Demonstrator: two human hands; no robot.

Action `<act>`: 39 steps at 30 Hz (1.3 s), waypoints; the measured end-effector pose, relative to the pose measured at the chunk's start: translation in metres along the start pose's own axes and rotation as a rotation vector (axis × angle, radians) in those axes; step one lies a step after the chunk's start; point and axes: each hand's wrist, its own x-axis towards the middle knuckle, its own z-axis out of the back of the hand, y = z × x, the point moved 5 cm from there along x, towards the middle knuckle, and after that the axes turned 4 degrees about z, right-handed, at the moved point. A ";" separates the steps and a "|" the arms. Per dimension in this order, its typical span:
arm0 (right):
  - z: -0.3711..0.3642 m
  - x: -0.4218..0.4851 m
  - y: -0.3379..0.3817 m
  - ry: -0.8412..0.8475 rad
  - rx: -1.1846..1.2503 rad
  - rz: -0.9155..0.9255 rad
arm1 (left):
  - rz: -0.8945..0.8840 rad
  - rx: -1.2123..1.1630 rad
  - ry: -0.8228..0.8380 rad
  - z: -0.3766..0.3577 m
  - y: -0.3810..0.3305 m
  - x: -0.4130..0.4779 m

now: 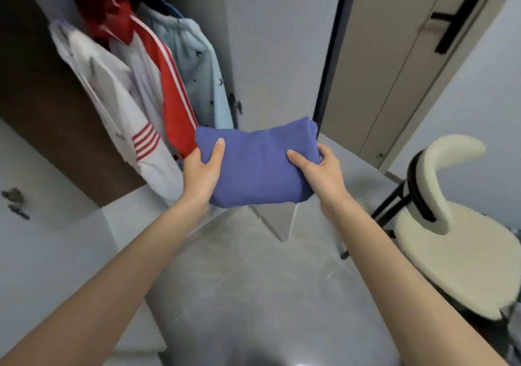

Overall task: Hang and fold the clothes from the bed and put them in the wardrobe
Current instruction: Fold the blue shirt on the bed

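A folded blue garment [255, 165] is held out in front of me at chest height. My left hand [201, 170] grips its left edge, thumb on top. My right hand [320, 168] grips its right edge, thumb on top as well. The open wardrobe [36, 92] is ahead on the left. Inside hang a white jacket with red stripes [112, 106], a red and white jacket [166, 84] and a pale blue patterned garment [197, 64]. The bed is out of view.
The wardrobe's grey door [270, 41] stands open just behind the folded garment. A beige room door [394, 55] with a black handle is at the right. A cream padded chair [462, 244] stands on the grey tiled floor at the right.
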 end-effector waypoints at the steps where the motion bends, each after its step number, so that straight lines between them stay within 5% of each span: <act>1: -0.016 0.009 0.018 0.036 -0.002 0.025 | -0.014 -0.014 -0.035 0.013 -0.015 0.010; 13: -0.122 0.112 0.214 0.347 0.090 0.325 | -0.206 -0.146 -0.344 0.099 -0.193 0.095; 25: -0.217 0.188 0.374 0.473 0.230 0.477 | -0.345 -0.130 -0.551 0.164 -0.346 0.162; 39: -0.390 0.291 0.520 0.497 0.240 0.600 | -0.396 -0.038 -0.497 0.285 -0.477 0.340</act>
